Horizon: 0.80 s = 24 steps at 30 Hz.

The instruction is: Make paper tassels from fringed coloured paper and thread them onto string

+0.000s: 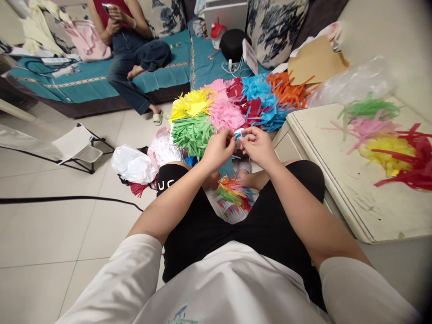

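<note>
My left hand (220,147) and my right hand (258,146) meet above my lap, fingertips pinched on the twisted top of a blue paper tassel (239,135). Light blue paper hangs under the hands, partly hidden by them. Just beyond my hands lie fringed paper tassels in piles: green (193,131), yellow (191,105), pink (225,112), dark red (253,112), blue (270,106) and orange (286,89). Between my feet, a multicoloured tassel bunch (235,192) rests on a printed sheet (236,218).
To my right stands a cream cabinet (340,180) bearing green, pink, yellow and red tassels (388,148). A white plastic bag (133,163) lies on the floor at left, near a folding stool (79,143). Another person (135,54) sits on the teal sofa (91,83), holding a phone.
</note>
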Tool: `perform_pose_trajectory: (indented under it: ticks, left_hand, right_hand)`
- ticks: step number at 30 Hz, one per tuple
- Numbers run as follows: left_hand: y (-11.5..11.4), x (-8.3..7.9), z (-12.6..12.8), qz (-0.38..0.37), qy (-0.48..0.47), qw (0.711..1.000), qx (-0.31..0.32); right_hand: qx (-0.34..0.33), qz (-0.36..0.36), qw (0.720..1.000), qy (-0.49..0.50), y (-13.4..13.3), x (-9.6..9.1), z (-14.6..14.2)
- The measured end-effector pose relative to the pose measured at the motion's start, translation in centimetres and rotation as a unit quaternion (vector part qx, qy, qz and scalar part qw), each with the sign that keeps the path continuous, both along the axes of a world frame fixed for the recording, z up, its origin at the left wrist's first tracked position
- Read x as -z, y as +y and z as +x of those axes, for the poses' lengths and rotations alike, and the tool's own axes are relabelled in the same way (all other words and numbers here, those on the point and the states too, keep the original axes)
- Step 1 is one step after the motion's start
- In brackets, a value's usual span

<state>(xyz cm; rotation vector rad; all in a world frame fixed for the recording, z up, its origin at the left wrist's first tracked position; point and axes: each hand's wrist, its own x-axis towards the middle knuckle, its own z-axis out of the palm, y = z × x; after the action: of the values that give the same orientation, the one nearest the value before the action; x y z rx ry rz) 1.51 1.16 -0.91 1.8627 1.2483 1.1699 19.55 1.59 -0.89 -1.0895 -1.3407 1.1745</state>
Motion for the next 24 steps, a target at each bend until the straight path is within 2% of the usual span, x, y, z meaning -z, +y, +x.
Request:
perform_pose_trajectory:
  ticks: [3,6,15,24]
  left_hand:
    - [0.3,0.2,0.0,-0.029,-0.036,0.999,0.000]
    - [0.4,0.1,0.0,-0.026,-0.029,0.999,-0.002]
    - [-0.5,-0.8,-0.1,0.037,0.072,0.997,-0.007]
    - [-0.7,-0.9,-0.1,0.088,0.186,0.979,0.005]
  right_hand:
    - [-0.029,0.015,0.999,0.034,-0.5,-0.3,0.1]
    - [-0.063,-0.006,0.996,0.058,-1.1,-0.7,-0.1]
    - [-0.098,-0.028,0.993,0.058,-0.5,-0.4,0.5]
    - [-0.103,-0.014,0.991,0.083,0.0,-0.3,0.7]
